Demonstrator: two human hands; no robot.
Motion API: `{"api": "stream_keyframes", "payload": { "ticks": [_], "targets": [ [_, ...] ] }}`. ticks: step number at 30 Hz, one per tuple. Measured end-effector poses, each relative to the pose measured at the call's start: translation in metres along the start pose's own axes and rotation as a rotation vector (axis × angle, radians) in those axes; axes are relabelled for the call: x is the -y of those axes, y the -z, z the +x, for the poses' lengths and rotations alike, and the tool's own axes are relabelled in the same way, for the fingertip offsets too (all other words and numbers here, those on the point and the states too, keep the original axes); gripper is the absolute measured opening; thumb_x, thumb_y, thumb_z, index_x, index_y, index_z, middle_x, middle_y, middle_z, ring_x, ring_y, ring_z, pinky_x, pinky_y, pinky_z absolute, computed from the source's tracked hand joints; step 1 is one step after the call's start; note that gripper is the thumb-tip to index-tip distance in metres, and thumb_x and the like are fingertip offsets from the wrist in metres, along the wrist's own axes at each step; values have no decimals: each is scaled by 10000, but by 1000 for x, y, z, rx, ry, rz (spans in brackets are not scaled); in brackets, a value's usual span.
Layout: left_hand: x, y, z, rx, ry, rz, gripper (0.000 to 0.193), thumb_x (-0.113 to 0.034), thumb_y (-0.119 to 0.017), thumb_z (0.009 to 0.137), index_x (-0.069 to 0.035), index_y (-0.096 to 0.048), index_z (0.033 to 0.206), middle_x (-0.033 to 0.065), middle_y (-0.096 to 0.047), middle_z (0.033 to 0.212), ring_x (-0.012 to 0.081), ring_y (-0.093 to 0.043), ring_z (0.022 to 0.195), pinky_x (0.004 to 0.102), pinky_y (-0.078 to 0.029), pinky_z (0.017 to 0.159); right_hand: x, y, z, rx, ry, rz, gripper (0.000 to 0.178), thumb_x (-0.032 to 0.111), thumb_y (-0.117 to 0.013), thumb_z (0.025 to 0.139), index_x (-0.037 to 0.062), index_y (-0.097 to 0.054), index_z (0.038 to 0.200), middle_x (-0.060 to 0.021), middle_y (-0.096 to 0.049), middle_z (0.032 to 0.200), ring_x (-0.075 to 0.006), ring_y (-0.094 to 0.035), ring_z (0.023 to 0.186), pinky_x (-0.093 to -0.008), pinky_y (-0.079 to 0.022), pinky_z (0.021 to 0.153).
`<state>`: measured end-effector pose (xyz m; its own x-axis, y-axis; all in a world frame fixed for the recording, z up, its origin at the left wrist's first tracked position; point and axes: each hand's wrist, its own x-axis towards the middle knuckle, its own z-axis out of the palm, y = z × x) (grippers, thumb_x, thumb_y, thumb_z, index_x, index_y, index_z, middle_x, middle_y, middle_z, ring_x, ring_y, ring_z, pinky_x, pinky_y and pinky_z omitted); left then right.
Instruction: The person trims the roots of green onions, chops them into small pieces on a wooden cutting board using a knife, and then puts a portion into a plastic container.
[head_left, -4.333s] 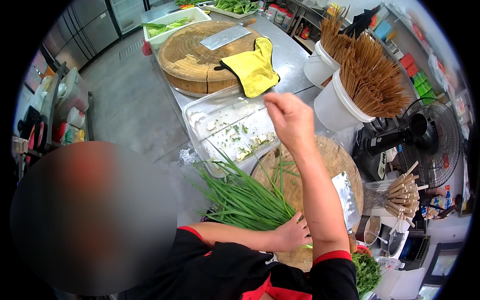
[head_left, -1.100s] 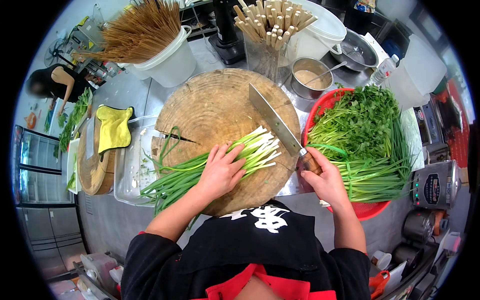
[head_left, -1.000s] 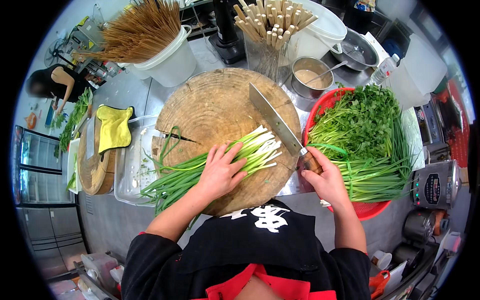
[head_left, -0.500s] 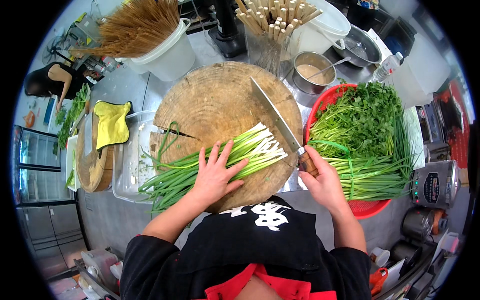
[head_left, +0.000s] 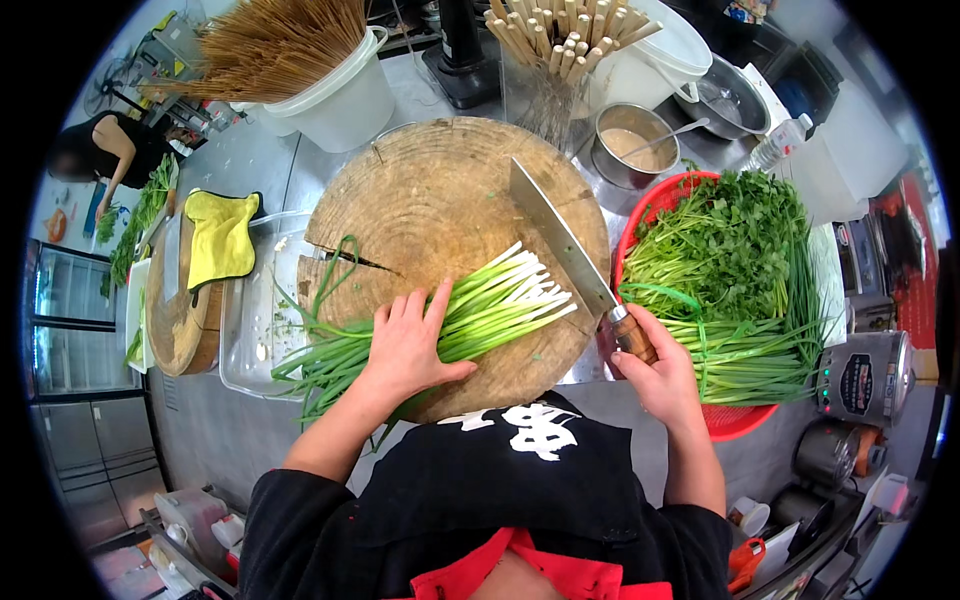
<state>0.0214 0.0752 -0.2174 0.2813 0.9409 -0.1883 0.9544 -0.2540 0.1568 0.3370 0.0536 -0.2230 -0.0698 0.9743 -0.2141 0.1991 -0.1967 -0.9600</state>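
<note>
Right hand [head_left: 657,374] wraps a brown-handled steel cleaver [head_left: 562,238] — left hand [head_left: 408,348] rests, fingers loosely spread, on slender green-and-white scallions [head_left: 505,302]. Likely the steadying step; slicing would call for tucked fingertips.

A grey stainless-steel worktable [head_left: 255,170] is filling the centre, its top shining in pale light. Left of the worktable, a tall refrigerator [head_left: 80,360] with glass upper doors and grey metal lower doors is standing; smooth grey flooring [head_left: 215,440] is stretching between them.

Left hand [head_left: 408,348] palm-down (splayed); right hand [head_left: 656,372] curled closed.
</note>
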Motion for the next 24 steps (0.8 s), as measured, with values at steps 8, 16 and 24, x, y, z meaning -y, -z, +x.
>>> {"api": "stream_keyframes", "payload": {
  "ticks": [8,16,24],
  "targets": [
    [-3,-10,19,-143,-27,-58,841,-368,-767,637,-26,-427,1326,145,-525,1065,317,-535,1002,453,-454,798,16,4,3,7,5,-7,549,-6,-669,770,14,-509,1295,-85,-641,1032,-113,-578,877,-263,-482,784],
    [24,13,9,-8,18,-178,1144,-574,-784,596,-60,-237,1459,203,-449,1334,386,-461,1204,516,-379,981,13,-2,9,-80,74,-117,527,-8,-664,779,-1,-511,1283,-64,-645,990,-105,-582,837,-253,-486,759],
    [21,-5,-6,17,23,-150,1105,-564,-793,579,-79,-300,1441,179,-419,1346,356,-430,1214,504,-401,942,8,-7,8,-2,-15,-68,533,43,-689,780,0,-515,1282,-154,-645,1063,-196,-625,966,-301,-482,843]
  ]
}}
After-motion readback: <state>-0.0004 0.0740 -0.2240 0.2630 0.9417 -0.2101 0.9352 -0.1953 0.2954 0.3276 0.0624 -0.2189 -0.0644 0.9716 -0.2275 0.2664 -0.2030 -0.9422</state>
